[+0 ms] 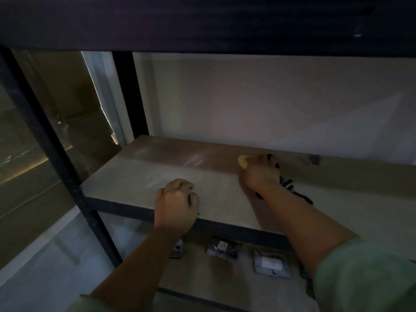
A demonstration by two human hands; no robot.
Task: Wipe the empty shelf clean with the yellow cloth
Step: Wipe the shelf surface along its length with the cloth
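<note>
Left hand [176, 204] curled, empty, on shelf [135, 176] front edge; right hand [258, 174] gripping yellow cloth [243, 161] farther back.

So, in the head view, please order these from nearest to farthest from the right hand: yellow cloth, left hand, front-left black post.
1. yellow cloth, held in the right hand.
2. left hand, at the shelf's front edge.
3. front-left black post, far left.

Small packets [271, 265] on lower board, black upright post [48, 140], pale wall [270, 102]
</note>
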